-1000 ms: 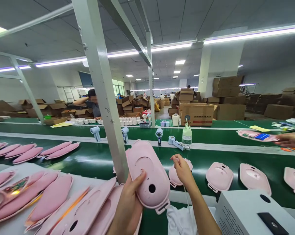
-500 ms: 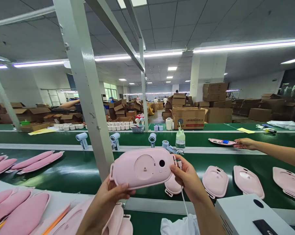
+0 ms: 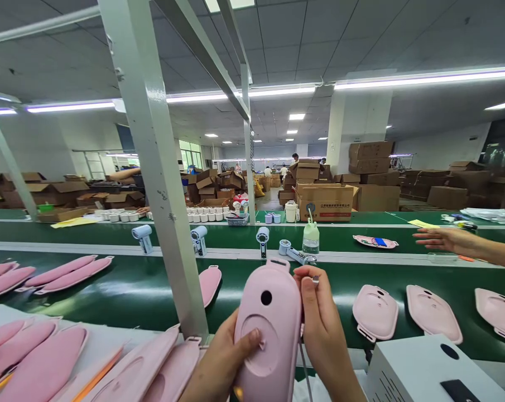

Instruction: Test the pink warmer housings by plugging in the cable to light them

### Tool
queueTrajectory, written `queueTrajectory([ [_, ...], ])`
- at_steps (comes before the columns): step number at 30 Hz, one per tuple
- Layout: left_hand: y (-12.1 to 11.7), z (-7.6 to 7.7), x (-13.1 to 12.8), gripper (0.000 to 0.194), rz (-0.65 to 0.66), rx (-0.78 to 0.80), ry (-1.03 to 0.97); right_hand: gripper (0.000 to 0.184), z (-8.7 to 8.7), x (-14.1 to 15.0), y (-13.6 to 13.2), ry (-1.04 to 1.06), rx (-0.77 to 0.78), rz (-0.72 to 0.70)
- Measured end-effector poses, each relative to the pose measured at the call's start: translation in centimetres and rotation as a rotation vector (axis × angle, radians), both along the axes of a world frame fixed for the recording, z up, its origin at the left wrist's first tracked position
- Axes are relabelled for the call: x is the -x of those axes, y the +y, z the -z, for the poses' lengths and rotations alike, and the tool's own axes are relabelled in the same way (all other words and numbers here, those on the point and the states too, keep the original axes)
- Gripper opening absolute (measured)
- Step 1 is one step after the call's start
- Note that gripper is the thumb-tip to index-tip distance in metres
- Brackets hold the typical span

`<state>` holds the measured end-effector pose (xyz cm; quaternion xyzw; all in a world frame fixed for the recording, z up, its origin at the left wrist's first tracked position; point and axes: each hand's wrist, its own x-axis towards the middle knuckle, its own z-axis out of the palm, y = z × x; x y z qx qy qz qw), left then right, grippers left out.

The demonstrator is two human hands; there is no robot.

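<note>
I hold a pink plastic shell (image 3: 270, 329) upright in front of me, its round hole near the top and an oval recess below it. My left hand (image 3: 224, 363) grips the shell's lower left side, thumb on its face. My right hand (image 3: 321, 329) presses against the shell's right edge and pinches a small metal plug (image 3: 314, 278) on a thin white cable (image 3: 303, 371) that runs down under the shell.
Pink shells (image 3: 375, 311) lie on the green conveyor belt (image 3: 110, 290) to my right and left. More pink shells (image 3: 43, 357) are stacked at lower left. A slanted metal post (image 3: 160, 184) stands close ahead. A white box (image 3: 428, 371) sits at lower right. Another person's hand (image 3: 445, 240) reaches in from the right.
The pink shell has turned from lying sideways to standing upright and came lower and closer. My right hand stays at its edge with the plug. The other person's hand let go of the tray.
</note>
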<state>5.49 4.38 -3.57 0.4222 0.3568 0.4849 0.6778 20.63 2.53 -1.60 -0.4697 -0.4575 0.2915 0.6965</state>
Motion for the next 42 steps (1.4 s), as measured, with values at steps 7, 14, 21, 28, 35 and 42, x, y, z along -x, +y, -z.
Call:
queueTrajectory([
  [7, 0.1, -1.8, 2.2, 0.055, -0.213, 0.065, -0.059, 0.059, -1.1, -1.0, -2.4, -0.244, 0.181, -0.418],
  [14, -0.5, -2.6, 3.7, 0.065, -0.275, 0.0, -0.015, 0.018, -2.3, 0.1, -2.1, -0.646, 0.375, -0.638],
  [21, -0.3, -2.6, 4.1, 0.067, -0.267, -0.021, 0.029, 0.03, -2.2, 0.4, -2.0, -0.615, 0.195, -0.543],
  [28, -0.7, -3.0, 3.6, 0.066, -0.274, -0.081, 0.082, 0.037, -2.4, -0.2, -2.3, -0.796, 0.311, -0.558],
  [35, -0.2, -2.3, 4.1, 0.064, -0.241, -0.25, 0.37, 0.023, -1.5, -0.5, -1.1, -0.772, 0.334, -0.644],
  [42, -0.1, -2.8, 4.1, 0.07, -0.279, -0.185, 0.29, 0.023, -1.3, -0.5, 0.0, -0.532, 0.343, -0.666],
])
